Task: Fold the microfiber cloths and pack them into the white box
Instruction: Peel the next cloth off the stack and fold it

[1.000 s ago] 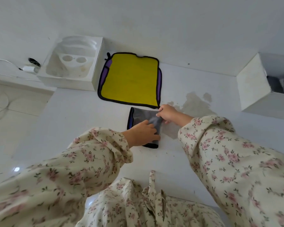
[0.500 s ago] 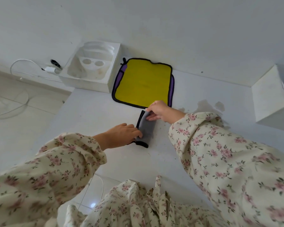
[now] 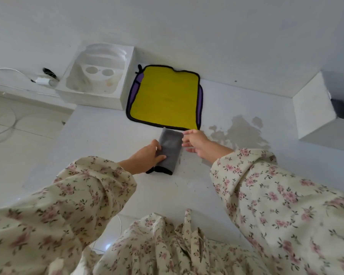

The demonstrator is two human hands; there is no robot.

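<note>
A grey microfiber cloth [image 3: 170, 149], folded into a narrow strip with black trim at its near end, lies on the white surface. My left hand [image 3: 147, 157] holds its left edge, thumb on top. My right hand [image 3: 197, 142] hovers just right of the cloth with fingers spread, touching nothing that I can see. Beyond them a yellow cloth [image 3: 165, 98] with black trim lies flat on top of a purple one. The white box [image 3: 314, 108] stands at the far right, with dark folded cloths partly visible inside.
A white moulded foam tray [image 3: 99, 80] sits at the back left against the wall. A white charger and cable [image 3: 42, 80] lie on the floor beyond it. A damp stain [image 3: 240, 133] marks the surface right of my right hand.
The grey cloth has been folded over into a narrower strip. My right hand has let go of its far corner and moved off to the right; my left hand stays on the left edge.
</note>
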